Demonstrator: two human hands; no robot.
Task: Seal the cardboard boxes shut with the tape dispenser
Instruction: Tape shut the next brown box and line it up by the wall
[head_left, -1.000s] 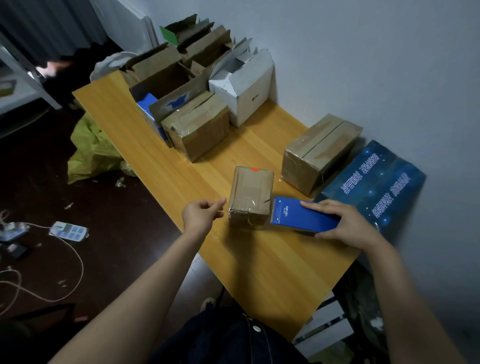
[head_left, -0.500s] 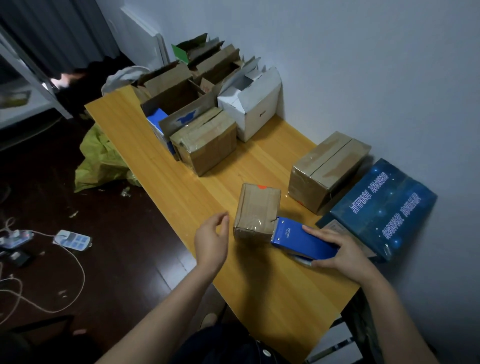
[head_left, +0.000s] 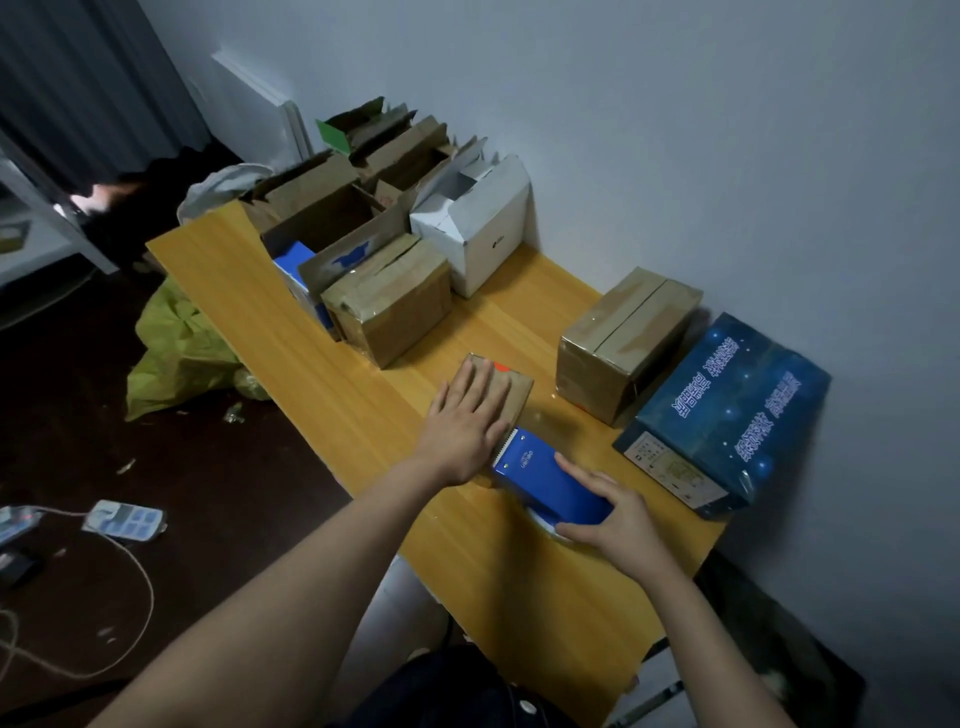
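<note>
Our left hand (head_left: 465, 423) presses flat, fingers straight, on a small cardboard box (head_left: 514, 389) near the table's (head_left: 311, 358) near end. Our right hand (head_left: 610, 514) grips the blue tape dispenser (head_left: 543, 475) touching it. The box seems light, stiff, apt to slide; best pinned from its top.

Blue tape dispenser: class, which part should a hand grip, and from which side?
Grip the tape dispenser round its long blue body at the rear end, coming from the near-right, as the right hand does. Its toothed blade faces the small box, so probably avoid that end.
</note>
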